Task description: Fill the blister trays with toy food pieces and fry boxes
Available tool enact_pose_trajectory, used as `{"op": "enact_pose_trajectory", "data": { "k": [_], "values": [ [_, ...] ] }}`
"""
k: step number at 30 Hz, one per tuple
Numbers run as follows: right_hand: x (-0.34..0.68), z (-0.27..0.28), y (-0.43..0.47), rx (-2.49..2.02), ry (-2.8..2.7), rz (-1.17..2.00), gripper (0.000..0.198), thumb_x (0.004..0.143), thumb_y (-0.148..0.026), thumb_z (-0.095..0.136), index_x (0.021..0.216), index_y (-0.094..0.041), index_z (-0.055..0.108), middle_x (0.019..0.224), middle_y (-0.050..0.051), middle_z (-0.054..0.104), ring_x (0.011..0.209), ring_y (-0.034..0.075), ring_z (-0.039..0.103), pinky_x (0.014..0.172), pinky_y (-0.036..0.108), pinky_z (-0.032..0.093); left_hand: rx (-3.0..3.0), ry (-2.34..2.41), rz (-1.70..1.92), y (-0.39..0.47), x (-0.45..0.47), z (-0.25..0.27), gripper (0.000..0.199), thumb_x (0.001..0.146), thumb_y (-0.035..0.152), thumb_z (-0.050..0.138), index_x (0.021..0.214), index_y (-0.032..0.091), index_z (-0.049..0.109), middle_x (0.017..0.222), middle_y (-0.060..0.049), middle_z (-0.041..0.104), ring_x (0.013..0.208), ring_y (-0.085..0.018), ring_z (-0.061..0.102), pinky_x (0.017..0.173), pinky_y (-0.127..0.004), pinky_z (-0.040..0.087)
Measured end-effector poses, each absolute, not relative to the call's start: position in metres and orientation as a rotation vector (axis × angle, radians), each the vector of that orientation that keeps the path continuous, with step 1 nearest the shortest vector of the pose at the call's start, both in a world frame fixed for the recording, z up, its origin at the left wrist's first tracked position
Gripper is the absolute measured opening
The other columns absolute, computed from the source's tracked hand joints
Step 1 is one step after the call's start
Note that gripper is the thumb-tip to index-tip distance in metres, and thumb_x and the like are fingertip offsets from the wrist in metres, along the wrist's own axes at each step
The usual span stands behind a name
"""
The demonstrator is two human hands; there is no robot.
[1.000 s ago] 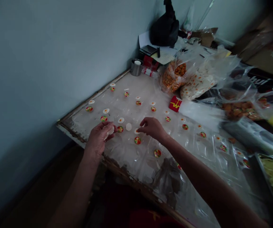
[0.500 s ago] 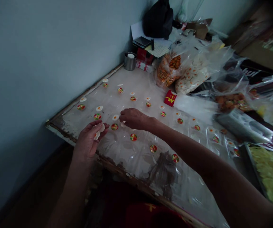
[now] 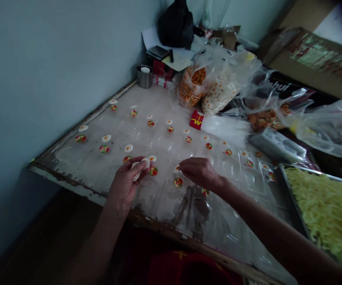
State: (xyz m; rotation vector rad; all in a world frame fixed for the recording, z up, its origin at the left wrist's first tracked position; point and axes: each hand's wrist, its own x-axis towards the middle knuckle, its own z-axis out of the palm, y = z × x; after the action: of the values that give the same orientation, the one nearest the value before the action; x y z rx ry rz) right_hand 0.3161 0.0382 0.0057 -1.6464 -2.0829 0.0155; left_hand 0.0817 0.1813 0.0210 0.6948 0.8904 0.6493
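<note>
My left hand (image 3: 126, 180) is closed around a few white fried-egg-shaped pieces (image 3: 145, 163), held above the near part of the table. My right hand (image 3: 199, 171) pinches another small egg-shaped piece (image 3: 177, 168), low over the clear plastic, just behind a round red-and-green piece (image 3: 178, 182). Between the hands, an egg-shaped piece (image 3: 152, 158) lies behind another round piece (image 3: 153, 171). More such pairs run in rows across the clear plastic sheeting (image 3: 159, 198). My right hand partly covers one round piece (image 3: 205, 192).
A metal tray of pale yellow strips (image 3: 322, 198) is at the right. Behind stand a bag of orange pieces (image 3: 190, 89), a bag of egg-shaped pieces (image 3: 220, 93), a red packet (image 3: 196, 119) and a metal cup (image 3: 144, 77). A wall (image 3: 69, 59) borders the left side.
The view has swung right. My right hand has moved one round piece along to the right, leaving an egg-shaped piece behind. My left hand has moved right too, still holding its pieces.
</note>
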Motion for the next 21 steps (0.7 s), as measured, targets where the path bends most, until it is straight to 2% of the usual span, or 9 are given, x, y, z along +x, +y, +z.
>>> {"op": "enact_pose_trajectory", "data": {
  "k": [3, 6, 8, 10, 13, 15, 18, 21],
  "values": [
    [0.312, -0.006, 0.029, -1.723, -2.272, -0.154, 0.02, 0.103, -0.016, 0.052, 0.1, -0.017, 0.072, 0.097, 0.011, 0.072, 0.086, 0.02, 0.064, 0.075, 0.032, 0.046, 0.818, 0.913, 0.528, 0.169, 0.099, 0.019, 0.04, 0.063, 0.031, 0.092, 0.097, 0.019, 0.076, 0.084, -0.002, 0.075, 0.075, -0.013, 0.071, 0.06, -0.016, 0.051],
    [0.313, -0.004, 0.033, -1.7, -2.345, -0.098, 0.021, 0.103, -0.015, 0.051, 0.106, -0.015, 0.072, 0.098, 0.013, 0.072, 0.089, 0.022, 0.063, 0.078, 0.035, 0.046, 0.906, 0.961, 0.513, 0.16, 0.111, 0.016, 0.042, 0.064, 0.036, 0.092, 0.1, 0.019, 0.078, 0.081, -0.001, 0.073, 0.066, -0.008, 0.066, 0.049, -0.013, 0.04],
    [0.314, 0.0, 0.035, -1.688, -2.193, 0.053, 0.023, 0.101, -0.014, 0.051, 0.11, -0.017, 0.072, 0.1, 0.012, 0.073, 0.092, 0.022, 0.065, 0.082, 0.037, 0.047, 0.892, 0.946, 0.496, 0.155, 0.116, 0.015, 0.041, 0.065, 0.035, 0.09, 0.1, 0.019, 0.078, 0.085, -0.001, 0.074, 0.068, -0.009, 0.067, 0.052, -0.014, 0.043],
    [0.314, 0.004, 0.033, -1.737, -1.799, 0.247, 0.023, 0.1, -0.017, 0.054, 0.115, -0.019, 0.071, 0.099, 0.009, 0.075, 0.089, 0.02, 0.067, 0.082, 0.035, 0.05, 0.881, 0.915, 0.469, 0.149, 0.122, 0.016, 0.04, 0.066, 0.034, 0.088, 0.102, 0.018, 0.078, 0.089, -0.003, 0.074, 0.076, -0.012, 0.071, 0.061, -0.017, 0.05],
    [0.313, 0.013, 0.028, -1.717, -1.182, 0.619, 0.034, 0.095, -0.037, 0.065, 0.123, -0.018, 0.069, 0.09, 0.005, 0.075, 0.076, 0.017, 0.068, 0.071, 0.03, 0.053, 0.933, 0.865, 0.436, 0.137, 0.136, 0.02, 0.044, 0.067, 0.031, 0.085, 0.107, 0.017, 0.076, 0.086, -0.004, 0.074, 0.079, -0.015, 0.072, 0.066, -0.021, 0.052],
    [0.314, 0.02, 0.025, -1.618, -0.997, 0.838, 0.039, 0.086, -0.044, 0.074, 0.113, -0.016, 0.073, 0.083, 0.004, 0.074, 0.071, 0.016, 0.066, 0.065, 0.028, 0.052, 0.983, 0.821, 0.423, 0.127, 0.15, 0.022, 0.047, 0.069, 0.031, 0.085, 0.111, 0.016, 0.073, 0.083, -0.003, 0.074, 0.077, -0.016, 0.072, 0.065, -0.022, 0.051],
    [0.323, 0.029, 0.014, -1.559, -0.831, 0.956, 0.029, 0.073, -0.038, 0.082, 0.09, -0.014, 0.077, 0.071, 0.003, 0.071, 0.063, 0.014, 0.063, 0.059, 0.025, 0.047, 0.991, 0.779, 0.412, 0.108, 0.17, 0.025, 0.044, 0.071, 0.029, 0.085, 0.11, 0.016, 0.069, 0.083, -0.003, 0.073, 0.074, -0.015, 0.071, 0.064, -0.021, 0.052],
    [0.334, 0.032, -0.01, -1.613, -0.736, 0.895, 0.027, 0.07, -0.033, 0.082, 0.089, -0.014, 0.078, 0.068, 0.003, 0.071, 0.06, 0.015, 0.062, 0.057, 0.025, 0.046, 0.858, 0.769, 0.394, 0.093, 0.182, 0.026, 0.034, 0.074, 0.024, 0.082, 0.103, 0.015, 0.067, 0.086, -0.004, 0.073, 0.075, -0.013, 0.071, 0.072, -0.022, 0.056]
  ]
}}
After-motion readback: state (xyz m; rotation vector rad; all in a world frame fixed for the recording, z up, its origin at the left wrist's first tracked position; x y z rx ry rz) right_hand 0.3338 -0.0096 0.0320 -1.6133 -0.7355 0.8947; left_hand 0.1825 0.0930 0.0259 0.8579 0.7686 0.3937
